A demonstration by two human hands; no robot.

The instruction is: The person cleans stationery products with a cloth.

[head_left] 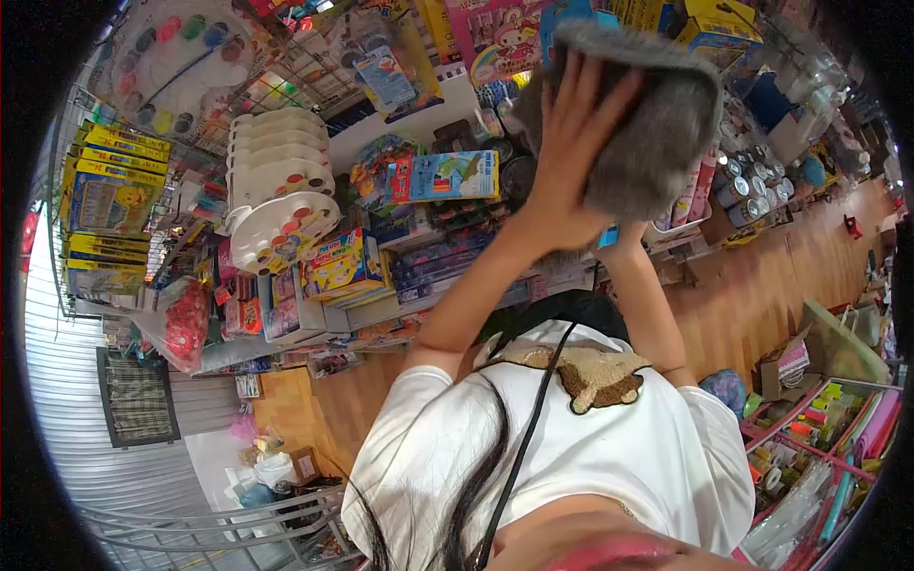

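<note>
At the upper middle, my left hand (581, 143) is raised with its fingers spread against a grey fuzzy cloth (652, 143). The cloth looks folded or bunched, its darker side under the fingers, and it hangs in front of the shelf goods. Beneath its lower edge, my right hand (625, 236) shows only in part; its fingers are hidden. A small light blue piece (608, 235) shows beside that hand, and I cannot make out what it belongs to.
Shelves ahead hold stacked white paint palettes (281, 190), yellow boxes (114, 186), a blue illustrated pack (443, 177) and several round tins (747, 195). A metal rack (286, 528) is at lower left. Pink-edged bins (804, 419) stand at lower right on the wooden floor (790, 276).
</note>
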